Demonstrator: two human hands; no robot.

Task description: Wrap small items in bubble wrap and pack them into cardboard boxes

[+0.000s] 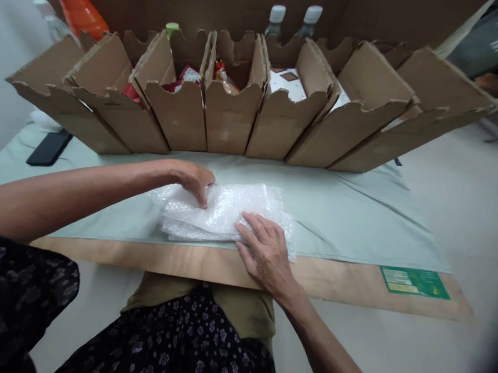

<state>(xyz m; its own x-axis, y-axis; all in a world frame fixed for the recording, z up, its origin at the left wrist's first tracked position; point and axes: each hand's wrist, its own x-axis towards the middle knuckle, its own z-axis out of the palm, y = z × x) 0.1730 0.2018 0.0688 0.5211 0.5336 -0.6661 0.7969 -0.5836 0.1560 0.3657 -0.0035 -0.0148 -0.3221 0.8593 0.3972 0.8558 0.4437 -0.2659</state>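
Note:
A folded stack of clear bubble wrap (223,207) lies on the pale green cloth near the front of the table. My left hand (194,179) reaches in from the left over its far left part, thumb and fingers apart, fingertips down at the wrap. Part of that hand's fingers is hidden. Over the near right part of the wrap, my right hand (266,251) lies flat with its fingers spread. Whether anything is inside the wrap I cannot tell.
Several open cardboard bins (227,118) stand in a curved row behind the wrap, some holding packets and boxes. A black phone (49,147) lies at left. Two white-capped bottles (277,15) rise behind the bins. A green label (415,282) sits on the wooden front edge (331,282).

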